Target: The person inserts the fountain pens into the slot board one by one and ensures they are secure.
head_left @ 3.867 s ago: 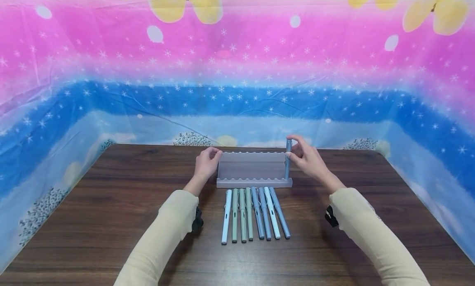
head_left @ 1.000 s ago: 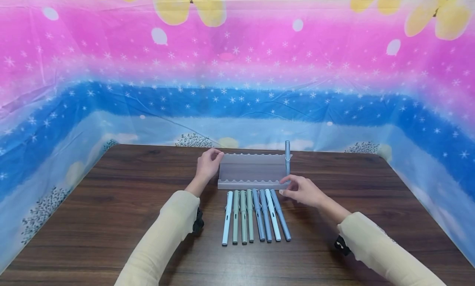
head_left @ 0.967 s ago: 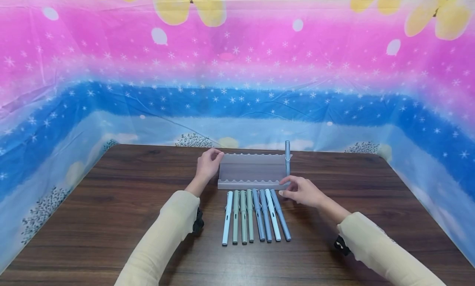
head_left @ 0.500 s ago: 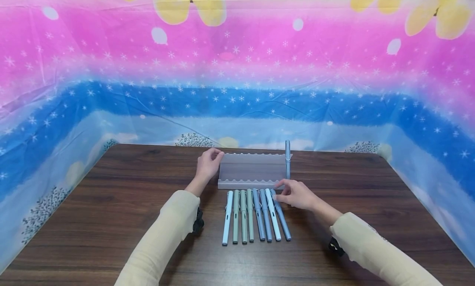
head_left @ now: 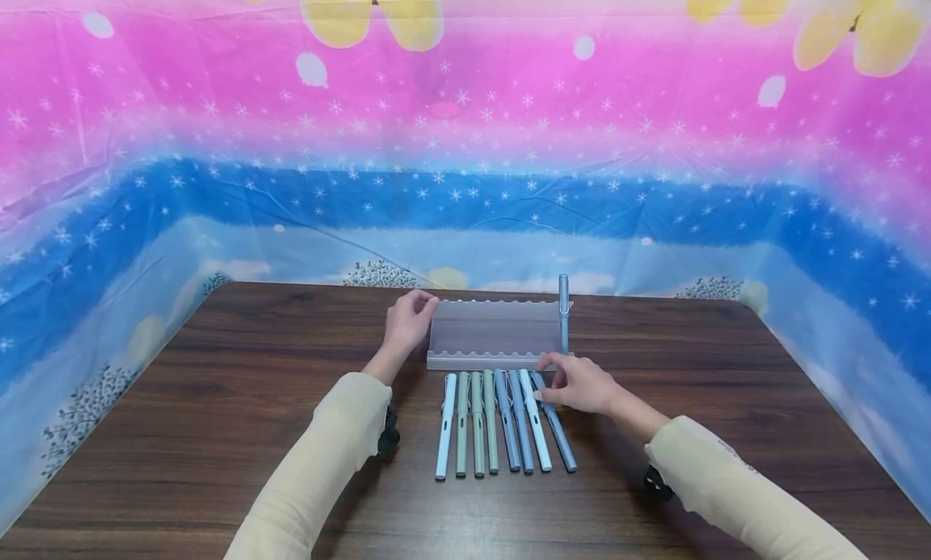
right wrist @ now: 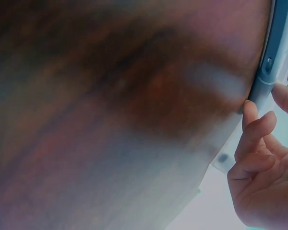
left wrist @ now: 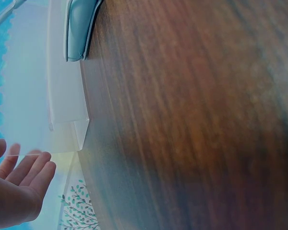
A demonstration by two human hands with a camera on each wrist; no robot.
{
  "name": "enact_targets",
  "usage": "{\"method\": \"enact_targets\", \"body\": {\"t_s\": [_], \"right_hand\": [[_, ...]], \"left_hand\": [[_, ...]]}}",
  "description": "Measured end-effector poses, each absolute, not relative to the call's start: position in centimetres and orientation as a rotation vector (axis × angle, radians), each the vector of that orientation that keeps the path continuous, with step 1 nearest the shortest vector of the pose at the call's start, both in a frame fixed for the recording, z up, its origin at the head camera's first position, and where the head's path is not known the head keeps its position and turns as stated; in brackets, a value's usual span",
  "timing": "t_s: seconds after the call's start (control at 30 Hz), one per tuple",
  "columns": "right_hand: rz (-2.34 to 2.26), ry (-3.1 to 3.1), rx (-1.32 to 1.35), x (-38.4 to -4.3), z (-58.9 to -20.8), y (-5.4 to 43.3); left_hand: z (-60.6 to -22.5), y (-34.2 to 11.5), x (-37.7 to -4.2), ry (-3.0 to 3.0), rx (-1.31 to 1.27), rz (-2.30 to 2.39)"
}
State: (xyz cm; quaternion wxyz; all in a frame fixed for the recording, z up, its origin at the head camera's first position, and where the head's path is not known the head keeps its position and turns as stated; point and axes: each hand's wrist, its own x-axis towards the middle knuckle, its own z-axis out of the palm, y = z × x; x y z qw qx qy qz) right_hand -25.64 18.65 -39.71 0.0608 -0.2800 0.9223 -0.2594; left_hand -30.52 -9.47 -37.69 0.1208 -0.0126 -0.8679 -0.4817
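My left hand (head_left: 407, 322) pinches the upper left corner of a translucent pen stand (head_left: 494, 330) with scalloped edges. In the left wrist view, the thumb and fingers lie on either side of the stand's clear panel (left wrist: 24, 96). One blue-grey pen (head_left: 563, 301) stands upright in the stand's far-right notch. Before the stand, my right hand (head_left: 585, 382) pinches the cap end of the rightmost blue pen (head_left: 561, 439), whose lower end slants toward me. That pen (right wrist: 261, 91) shows between thumb and fingers in the right wrist view, where the fingers partly cover it.
Left of the held pen lie several more pens in a row: a whitish pen (head_left: 536, 423), blue pens (head_left: 509, 431), green pens (head_left: 478, 431) and a light blue pen (head_left: 446, 427). The dark wooden table (head_left: 254, 366) ends at a patterned cloth (head_left: 465, 196) behind.
The right hand has let go of the upright pen in the stand and come down to the rightmost lying pen, whose lower end has shifted slightly right. The left hand stays at the stand's corner.
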Motion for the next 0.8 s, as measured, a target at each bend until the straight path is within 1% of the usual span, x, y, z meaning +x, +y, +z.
{"method": "enact_targets", "body": {"t_s": [0.1,0.37,0.8], "right_hand": [[-0.764,2.790,-0.830,-25.70,-39.62,18.87],[-0.616,2.878,-0.672,-25.53,-39.56,18.57],[-0.552,2.882,-0.766,-25.28,-39.60,18.61]], "left_hand": [[-37.67,-9.47,-30.52,-2.530,-0.042,-1.402],[-37.71,-9.48,-30.48,-2.534,-0.037,-1.402],[-37.74,-9.46,-30.56,-2.531,-0.037,-1.406]]}}
